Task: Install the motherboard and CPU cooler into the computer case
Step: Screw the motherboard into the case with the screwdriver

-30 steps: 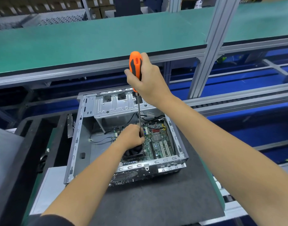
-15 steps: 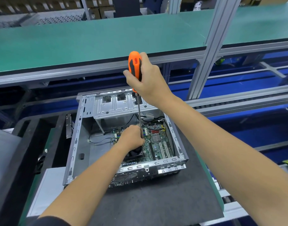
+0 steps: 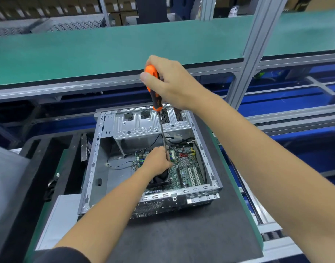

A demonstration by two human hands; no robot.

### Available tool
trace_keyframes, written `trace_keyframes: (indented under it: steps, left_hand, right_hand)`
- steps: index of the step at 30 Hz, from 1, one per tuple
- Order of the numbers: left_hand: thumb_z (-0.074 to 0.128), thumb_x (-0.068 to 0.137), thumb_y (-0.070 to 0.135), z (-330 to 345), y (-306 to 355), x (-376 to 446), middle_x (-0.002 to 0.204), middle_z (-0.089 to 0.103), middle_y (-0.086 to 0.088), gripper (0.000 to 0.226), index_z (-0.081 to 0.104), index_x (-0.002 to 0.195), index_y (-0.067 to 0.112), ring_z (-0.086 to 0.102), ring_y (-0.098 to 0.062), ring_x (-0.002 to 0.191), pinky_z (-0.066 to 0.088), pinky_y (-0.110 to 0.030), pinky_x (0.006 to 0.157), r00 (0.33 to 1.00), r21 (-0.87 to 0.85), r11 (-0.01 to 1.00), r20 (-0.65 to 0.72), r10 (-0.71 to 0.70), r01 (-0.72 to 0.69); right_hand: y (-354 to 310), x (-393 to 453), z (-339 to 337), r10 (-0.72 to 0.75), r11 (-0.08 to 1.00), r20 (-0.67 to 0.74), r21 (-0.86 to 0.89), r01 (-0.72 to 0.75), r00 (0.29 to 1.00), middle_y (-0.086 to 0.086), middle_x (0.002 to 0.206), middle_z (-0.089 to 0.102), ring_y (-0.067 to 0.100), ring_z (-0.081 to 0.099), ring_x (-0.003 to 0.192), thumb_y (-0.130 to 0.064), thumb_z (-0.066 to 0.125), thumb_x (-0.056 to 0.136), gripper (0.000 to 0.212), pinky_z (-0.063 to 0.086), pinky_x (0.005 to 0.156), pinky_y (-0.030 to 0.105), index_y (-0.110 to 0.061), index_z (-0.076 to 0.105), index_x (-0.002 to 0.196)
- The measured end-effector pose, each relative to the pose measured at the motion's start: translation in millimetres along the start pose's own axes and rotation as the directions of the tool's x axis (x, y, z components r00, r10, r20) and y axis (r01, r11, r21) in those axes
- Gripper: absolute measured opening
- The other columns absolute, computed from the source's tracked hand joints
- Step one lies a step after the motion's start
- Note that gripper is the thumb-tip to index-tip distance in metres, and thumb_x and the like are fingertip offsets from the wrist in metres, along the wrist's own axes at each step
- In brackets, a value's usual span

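Screwdriver [image 3: 155, 92] handle now twisted in gripping right hand [image 3: 170, 82]; left hand [image 3: 157, 160] still pinches its shaft.

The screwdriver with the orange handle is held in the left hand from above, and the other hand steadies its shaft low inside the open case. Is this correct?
Not quite: the head view shows the right hand gripping the handle of the screwdriver from above. The left hand steadies the shaft low inside the open case, over the motherboard.
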State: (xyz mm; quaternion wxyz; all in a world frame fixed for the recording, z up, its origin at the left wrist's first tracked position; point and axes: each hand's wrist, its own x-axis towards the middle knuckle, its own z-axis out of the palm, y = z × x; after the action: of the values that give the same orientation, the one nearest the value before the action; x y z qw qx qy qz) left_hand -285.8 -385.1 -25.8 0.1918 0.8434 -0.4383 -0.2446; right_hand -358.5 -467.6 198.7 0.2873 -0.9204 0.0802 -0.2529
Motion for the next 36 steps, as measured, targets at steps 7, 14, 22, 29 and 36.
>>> trace_keyframes:
  steps: [7, 14, 22, 29, 36]
  left_hand:
    - [0.076, 0.077, 0.019, 2, -1, 2, 0.080, 0.063, -0.005, 0.024, 0.058, 0.064, 0.012, 0.060, -0.019, 0.072, 0.046, -0.029, 0.062, 1.000, -0.006, 1.000, 0.004, -0.021, 0.021]
    - [0.076, 0.078, 0.023, 5, -4, 3, 0.084, 0.058, 0.000, 0.021, 0.058, 0.071, 0.014, 0.057, -0.014, 0.074, 0.042, -0.028, 0.062, 0.999, -0.020, 0.999, 0.004, -0.036, 0.036]
    - [0.077, 0.078, 0.021, 4, -8, 6, 0.090, 0.062, -0.011, 0.029, 0.067, 0.079, -0.006, 0.062, -0.025, 0.082, 0.053, -0.034, 0.072, 0.998, -0.113, 0.993, 0.050, -0.032, 0.037]
    - [0.076, 0.080, 0.020, 4, -10, 4, 0.086, 0.059, -0.011, 0.029, 0.065, 0.076, -0.007, 0.053, -0.020, 0.068, 0.047, -0.031, 0.062, 0.998, -0.160, 0.987, 0.070, -0.003, 0.014]
    - [0.077, 0.079, 0.024, 5, -12, 4, 0.076, 0.053, -0.006, 0.033, 0.058, 0.066, 0.000, 0.045, -0.015, 0.058, 0.035, -0.016, 0.049, 0.996, -0.156, 0.988, 0.085, 0.008, 0.006]
  right_hand:
    - [-17, 19, -23, 0.004, 0.970, 0.266, -0.235, 0.060, 0.964, -0.011, 0.072, 0.057, 0.005, 0.059, 0.052, -0.020, 0.058, 0.091, 0.009, 0.042, 0.046, 0.012, -0.014, 0.065, 0.090]
    - [-28, 25, -15, 0.057, 0.913, 0.267, -0.405, 0.058, 0.962, -0.005, 0.067, 0.051, 0.014, 0.051, 0.060, -0.029, 0.062, 0.090, 0.022, 0.032, 0.048, 0.023, -0.018, 0.060, 0.072]
    - [-38, 24, -8, 0.103, 0.783, 0.237, -0.619, 0.069, 0.966, 0.002, 0.068, 0.036, 0.017, 0.037, 0.055, -0.030, 0.049, 0.096, 0.039, 0.025, 0.048, 0.029, -0.018, 0.033, 0.062]
    - [-46, 33, -27, 0.252, 0.837, 0.427, -0.547, 0.026, 0.869, 0.004, 0.075, 0.071, 0.013, 0.066, 0.068, -0.008, 0.048, 0.082, 0.021, 0.046, 0.056, 0.026, -0.017, 0.066, 0.090]
    - [-35, 31, -23, 0.249, 0.763, 0.251, -0.645, -0.030, 0.935, 0.005, 0.060, 0.048, 0.026, 0.053, 0.049, -0.019, 0.047, 0.082, 0.020, 0.035, 0.047, 0.026, -0.012, 0.040, 0.064]
